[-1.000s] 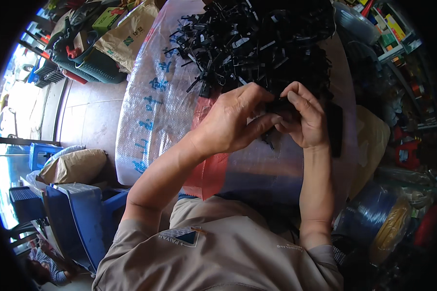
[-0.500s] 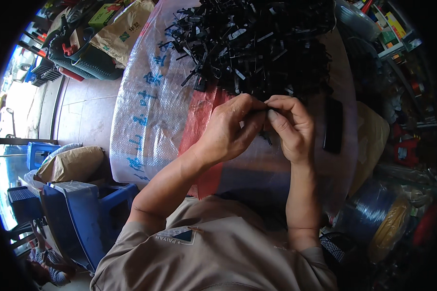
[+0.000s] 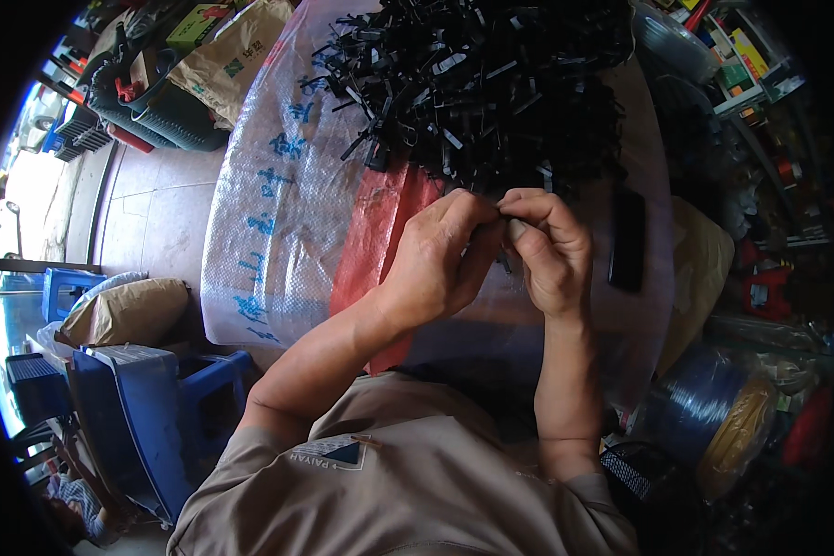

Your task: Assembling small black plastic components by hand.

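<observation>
While both hands meet above the near edge of the worktop (image 3: 278,232), the left hand (image 3: 440,264) and the right hand (image 3: 547,250) pinch one small black part (image 3: 507,225) between their fingertips. The fingers of each hand are curled nearly closed around it, and the two hands touch at the thumbs. Most of the part is hidden by the fingers, so its shape cannot be told.

The part sits just in front of a large pile (image 3: 491,83) of similar black plastic pieces, which covers the far half of the worktop. A clear woven sheet (image 3: 269,185) with blue markings covers the worktop, and a red strip (image 3: 380,222) shows beneath it under the left hand. A flat black bar (image 3: 626,239) lies just right of the right hand, apart from it.

A blue stool (image 3: 204,408) stands on the floor to the left, near a tan sack (image 3: 125,310). A blue coil (image 3: 690,417) lies low at the right.
</observation>
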A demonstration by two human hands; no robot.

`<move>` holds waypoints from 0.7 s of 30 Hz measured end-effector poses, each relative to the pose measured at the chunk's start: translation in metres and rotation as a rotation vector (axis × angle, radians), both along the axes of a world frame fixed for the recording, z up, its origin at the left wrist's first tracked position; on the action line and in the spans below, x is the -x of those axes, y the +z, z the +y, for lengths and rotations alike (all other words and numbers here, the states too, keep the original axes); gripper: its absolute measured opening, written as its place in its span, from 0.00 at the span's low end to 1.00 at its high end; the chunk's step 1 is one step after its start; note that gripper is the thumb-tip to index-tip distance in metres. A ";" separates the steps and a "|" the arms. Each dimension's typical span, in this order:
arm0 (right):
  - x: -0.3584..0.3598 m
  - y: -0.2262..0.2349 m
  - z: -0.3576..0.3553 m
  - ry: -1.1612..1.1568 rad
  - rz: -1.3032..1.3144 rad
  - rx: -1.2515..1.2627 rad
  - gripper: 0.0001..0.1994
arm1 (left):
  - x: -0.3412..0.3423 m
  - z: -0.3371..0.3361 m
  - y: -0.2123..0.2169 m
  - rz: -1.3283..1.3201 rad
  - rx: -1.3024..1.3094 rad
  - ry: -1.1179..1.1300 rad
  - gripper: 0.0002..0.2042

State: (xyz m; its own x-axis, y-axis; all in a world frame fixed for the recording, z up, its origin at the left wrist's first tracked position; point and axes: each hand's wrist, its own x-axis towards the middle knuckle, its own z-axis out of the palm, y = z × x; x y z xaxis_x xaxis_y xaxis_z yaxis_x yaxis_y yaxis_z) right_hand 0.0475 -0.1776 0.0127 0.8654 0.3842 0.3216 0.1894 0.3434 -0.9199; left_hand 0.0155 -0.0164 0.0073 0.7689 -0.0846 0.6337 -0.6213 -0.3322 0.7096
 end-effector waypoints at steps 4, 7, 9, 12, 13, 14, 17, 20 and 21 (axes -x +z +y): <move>0.005 0.014 -0.010 0.019 0.101 0.184 0.08 | 0.005 -0.001 0.011 0.722 0.806 -0.259 0.07; 0.006 0.012 -0.016 -0.012 0.095 0.262 0.08 | 0.005 0.002 0.016 0.897 0.908 -0.363 0.08; 0.006 0.015 -0.017 0.032 0.039 0.282 0.06 | 0.006 0.002 0.013 1.104 1.194 -0.515 0.09; 0.008 0.012 -0.018 0.043 0.065 0.249 0.05 | 0.010 -0.002 0.003 1.134 1.285 -0.566 0.09; 0.009 0.011 -0.018 0.043 0.072 0.251 0.05 | 0.011 -0.002 0.001 1.149 1.315 -0.601 0.09; 0.009 0.010 -0.019 0.037 0.072 0.263 0.05 | 0.013 -0.004 0.000 1.156 1.319 -0.598 0.09; 0.012 0.011 -0.022 0.004 0.092 0.319 0.04 | 0.017 -0.009 0.001 1.034 1.032 -0.465 0.10; 0.018 0.012 -0.031 -0.030 0.047 0.471 0.03 | 0.025 -0.004 -0.005 0.770 0.538 -0.341 0.14; 0.027 0.012 -0.031 -0.035 0.090 0.492 0.02 | 0.028 0.001 -0.007 0.719 0.364 -0.306 0.17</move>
State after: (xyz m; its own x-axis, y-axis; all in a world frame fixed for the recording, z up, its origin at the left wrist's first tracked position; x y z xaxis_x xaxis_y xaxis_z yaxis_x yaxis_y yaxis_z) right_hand 0.0205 -0.2088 0.0252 0.8965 0.4418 0.0328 0.1053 -0.1405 -0.9845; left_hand -0.0126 -0.0153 -0.0001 0.9704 -0.2397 0.0297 -0.0056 0.1006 0.9949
